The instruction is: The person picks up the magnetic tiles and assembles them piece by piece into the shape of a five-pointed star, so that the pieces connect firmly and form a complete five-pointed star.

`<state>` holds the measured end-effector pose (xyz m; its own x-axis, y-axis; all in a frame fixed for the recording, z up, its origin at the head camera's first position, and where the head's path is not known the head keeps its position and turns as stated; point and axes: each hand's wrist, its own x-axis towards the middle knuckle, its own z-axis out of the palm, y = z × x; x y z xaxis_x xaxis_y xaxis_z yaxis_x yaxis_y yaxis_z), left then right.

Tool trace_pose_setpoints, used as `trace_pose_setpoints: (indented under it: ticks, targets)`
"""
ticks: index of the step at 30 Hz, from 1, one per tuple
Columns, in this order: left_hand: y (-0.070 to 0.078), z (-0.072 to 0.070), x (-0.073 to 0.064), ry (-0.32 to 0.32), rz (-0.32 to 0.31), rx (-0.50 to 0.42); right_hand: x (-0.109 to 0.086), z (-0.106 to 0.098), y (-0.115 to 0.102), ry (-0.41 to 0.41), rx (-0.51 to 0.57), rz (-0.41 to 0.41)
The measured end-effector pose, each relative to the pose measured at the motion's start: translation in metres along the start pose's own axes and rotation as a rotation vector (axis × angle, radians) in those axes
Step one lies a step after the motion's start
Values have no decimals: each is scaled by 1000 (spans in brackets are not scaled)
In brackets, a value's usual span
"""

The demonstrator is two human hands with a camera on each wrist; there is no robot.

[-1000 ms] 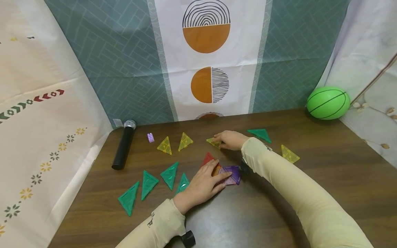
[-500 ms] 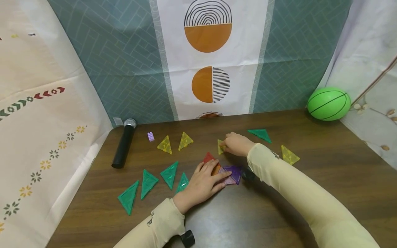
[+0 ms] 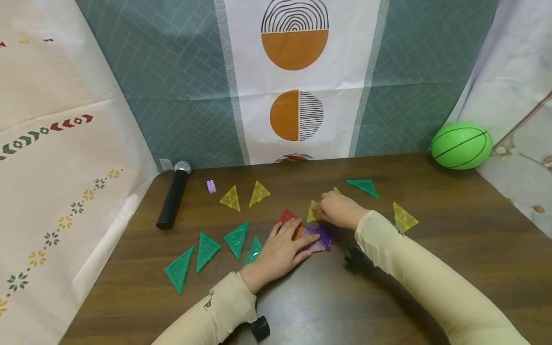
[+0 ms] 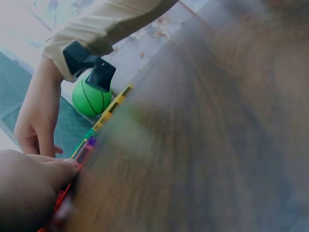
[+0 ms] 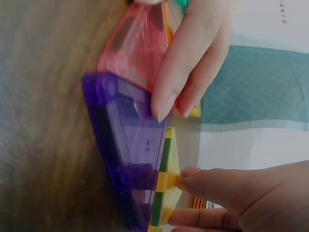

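My left hand point(image 3: 276, 254) rests with fingers spread over a joined row of translucent triangle tiles: a red tile point(image 3: 286, 215), an orange tile point(image 3: 297, 233), a pink tile point(image 3: 318, 247) and a purple tile point(image 3: 322, 234). Just behind this row, my right hand point(image 3: 342, 211) pinches a small yellow triangle tile point(image 3: 312, 212). In the right wrist view, thumb and fingers hold that yellow tile point(image 5: 167, 186), its edge close along the purple tile point(image 5: 130, 140). A further yellow tile point(image 3: 337, 190) shows partly behind the right hand.
Several green triangle tiles point(image 3: 208, 251) lie left of the left hand. Yellow tiles point(image 3: 259, 193) and a lilac brick point(image 3: 211, 186) sit further back. A microphone point(image 3: 174, 196) lies at the left, a green ball point(image 3: 461, 146) at the back right. Another yellow tile point(image 3: 404, 218) is beyond the right forearm.
My right hand has drawn the yellow tile toward me and to the right, up to the joined row. The left hand has stayed on the row.
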<state>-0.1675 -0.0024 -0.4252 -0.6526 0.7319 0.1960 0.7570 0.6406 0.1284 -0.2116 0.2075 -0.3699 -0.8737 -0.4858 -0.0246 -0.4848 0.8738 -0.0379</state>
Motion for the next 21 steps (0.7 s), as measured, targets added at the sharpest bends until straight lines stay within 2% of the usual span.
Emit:
trace_pose_setpoints:
  ticks: [11, 17, 21]
  targets:
    - [-5, 0, 2, -4, 5, -5, -19, 6, -7, 105, 22, -101]
    - [-23, -12, -1, -8, 3, -119, -24, 8, -7, 118, 79, -80]
    - [-31, -18, -7, -43, -62, -158, -32, 9, -7, 88, 136, -36]
